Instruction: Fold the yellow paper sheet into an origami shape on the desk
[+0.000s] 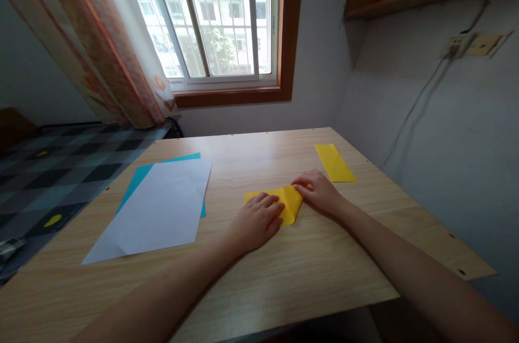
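A yellow sheet of paper (288,203) with a crease lies on the wooden table, its right part bent up off the surface. My left hand (259,219) rests flat over its left part, fingers stretched out. At the paper's upper right edge, my right hand (316,189) pinches the raised part between thumb and fingers. The palm of my left hand hides some of the sheet, and the right fingertips cover its corner. Beyond my right hand lies a second yellow piece of paper (334,163), flat and untouched.
On the left of the table (243,154), a white sheet (162,208) overlaps a blue sheet (135,183). A bed (81,151) with a checked cover stands left of the table. The wall on the right carries a socket (460,46) with a hanging cord.
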